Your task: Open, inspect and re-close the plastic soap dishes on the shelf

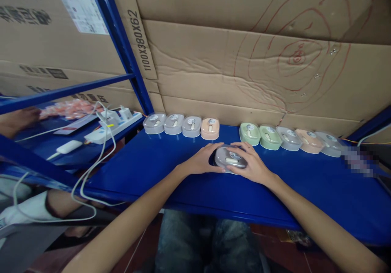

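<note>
A small grey rounded plastic box (222, 156) with a clear lid, a round label and a pale oblong piece on top sits on the blue shelf before me. My left hand (201, 159) curves about its left side, fingers behind and thumb in front. From the right, my right hand (253, 165) grips the same box, its fingers lying over the lid's right part and hiding some of it. Behind, to the left, stand several similar boxes, grey ones (173, 124) and one peach box (210, 129). To the right are green boxes (249, 133), grey ones and another peach box (309, 141).
A cardboard wall (195, 73) with red drawn rings closes off the back. Blue metal posts (117, 37) rise at the left. Past them are a white power strip (100, 134), loose white cables (91, 167), bagged orange pieces (71, 109) and another person's hand (24, 120).
</note>
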`<action>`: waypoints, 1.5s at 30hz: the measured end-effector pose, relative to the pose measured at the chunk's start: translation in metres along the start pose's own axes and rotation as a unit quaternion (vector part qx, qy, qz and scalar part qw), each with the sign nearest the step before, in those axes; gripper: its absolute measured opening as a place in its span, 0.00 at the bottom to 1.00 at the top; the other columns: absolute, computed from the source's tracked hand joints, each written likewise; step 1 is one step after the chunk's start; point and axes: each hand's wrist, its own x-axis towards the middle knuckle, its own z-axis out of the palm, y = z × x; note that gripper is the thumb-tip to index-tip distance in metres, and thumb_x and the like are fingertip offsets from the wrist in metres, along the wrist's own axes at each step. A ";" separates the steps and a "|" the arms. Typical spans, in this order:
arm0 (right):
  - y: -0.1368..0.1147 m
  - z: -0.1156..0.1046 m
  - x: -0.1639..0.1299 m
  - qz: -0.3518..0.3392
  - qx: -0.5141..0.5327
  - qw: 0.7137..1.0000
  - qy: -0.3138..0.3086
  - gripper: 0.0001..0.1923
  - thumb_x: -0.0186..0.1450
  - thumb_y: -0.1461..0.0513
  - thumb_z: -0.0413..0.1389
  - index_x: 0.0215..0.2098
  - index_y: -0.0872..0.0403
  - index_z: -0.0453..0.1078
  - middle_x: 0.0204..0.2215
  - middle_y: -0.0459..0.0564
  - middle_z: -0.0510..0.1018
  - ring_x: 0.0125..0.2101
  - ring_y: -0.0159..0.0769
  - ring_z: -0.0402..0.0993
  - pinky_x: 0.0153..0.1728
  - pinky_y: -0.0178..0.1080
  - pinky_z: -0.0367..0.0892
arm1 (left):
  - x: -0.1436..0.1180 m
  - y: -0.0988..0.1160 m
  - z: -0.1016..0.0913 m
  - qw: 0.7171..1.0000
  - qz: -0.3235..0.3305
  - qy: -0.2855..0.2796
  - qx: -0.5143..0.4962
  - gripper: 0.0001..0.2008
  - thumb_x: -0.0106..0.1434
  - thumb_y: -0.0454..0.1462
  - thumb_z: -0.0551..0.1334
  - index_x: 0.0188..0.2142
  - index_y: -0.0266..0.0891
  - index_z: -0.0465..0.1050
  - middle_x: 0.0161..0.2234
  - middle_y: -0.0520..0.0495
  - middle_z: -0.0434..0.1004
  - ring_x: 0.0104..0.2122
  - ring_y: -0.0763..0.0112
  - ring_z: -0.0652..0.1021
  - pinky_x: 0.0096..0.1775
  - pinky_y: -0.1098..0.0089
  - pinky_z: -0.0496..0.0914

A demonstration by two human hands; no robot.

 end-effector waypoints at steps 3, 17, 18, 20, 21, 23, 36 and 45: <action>0.000 0.002 0.000 -0.002 -0.003 1.000 0.006 0.28 0.71 0.47 0.66 0.65 0.46 0.74 0.61 0.59 0.75 0.60 0.57 0.75 0.61 0.63 0.72 | 0.000 0.000 0.001 1.000 -0.006 -0.004 0.000 0.55 0.58 0.59 0.77 0.77 0.45 0.57 0.74 0.36 0.64 0.72 0.39 0.67 0.71 0.43 0.61; -0.004 0.001 -0.001 -0.014 -0.064 0.998 -0.017 0.29 0.72 0.47 0.65 0.66 0.50 0.73 0.61 0.64 0.74 0.58 0.59 0.73 0.59 0.64 0.73 | 0.003 -0.010 0.008 1.000 0.016 -0.023 -0.007 0.59 0.60 0.60 0.75 0.79 0.41 0.48 0.78 0.29 0.53 0.76 0.39 0.59 0.74 0.42 0.56; -0.005 0.001 0.000 -0.015 -0.071 0.997 -0.022 0.29 0.72 0.47 0.64 0.66 0.51 0.74 0.61 0.64 0.74 0.57 0.59 0.73 0.59 0.64 0.73 | 0.004 -0.010 0.009 1.000 0.021 -0.022 -0.010 0.59 0.60 0.59 0.75 0.79 0.40 0.48 0.77 0.28 0.54 0.76 0.38 0.59 0.73 0.41 0.56; -0.007 -0.001 0.001 -0.018 -0.084 0.996 -0.033 0.29 0.73 0.46 0.62 0.66 0.52 0.74 0.61 0.65 0.73 0.57 0.59 0.72 0.59 0.63 0.73 | 0.005 -0.009 0.010 0.999 0.034 -0.013 -0.015 0.58 0.60 0.58 0.76 0.78 0.40 0.51 0.76 0.28 0.57 0.74 0.37 0.62 0.72 0.40 0.58; -0.007 -0.002 0.001 -0.019 -0.090 0.995 -0.039 0.29 0.74 0.46 0.61 0.66 0.52 0.73 0.61 0.66 0.73 0.58 0.59 0.72 0.59 0.63 0.73 | 0.005 -0.009 0.010 0.999 0.044 -0.008 -0.020 0.56 0.60 0.57 0.76 0.77 0.41 0.53 0.75 0.29 0.60 0.73 0.38 0.64 0.71 0.40 0.59; -0.008 -0.003 0.002 -0.018 -0.100 0.993 -0.054 0.29 0.75 0.45 0.60 0.67 0.52 0.73 0.61 0.66 0.72 0.58 0.59 0.71 0.59 0.63 0.73 | 0.006 -0.007 0.011 0.998 0.060 -0.002 -0.030 0.52 0.60 0.56 0.77 0.75 0.44 0.56 0.72 0.32 0.64 0.71 0.40 0.68 0.70 0.41 0.62; -0.007 -0.008 0.000 -0.039 -0.121 0.982 -0.142 0.37 0.78 0.45 0.53 0.80 0.44 0.54 0.72 0.65 0.62 0.68 0.65 0.64 0.64 0.68 0.67 | 0.005 -0.003 0.007 0.995 0.101 -0.018 0.014 0.55 0.64 0.59 0.73 0.79 0.47 0.48 0.77 0.33 0.56 0.76 0.42 0.59 0.74 0.40 0.56; -0.012 -0.013 0.003 -0.050 -0.160 0.974 -0.155 0.37 0.79 0.45 0.51 0.81 0.45 0.52 0.71 0.68 0.64 0.67 0.67 0.65 0.61 0.69 0.70 | 0.007 -0.009 0.002 0.992 0.111 -0.045 0.044 0.58 0.64 0.64 0.70 0.80 0.45 0.44 0.79 0.31 0.50 0.78 0.39 0.53 0.74 0.36 0.52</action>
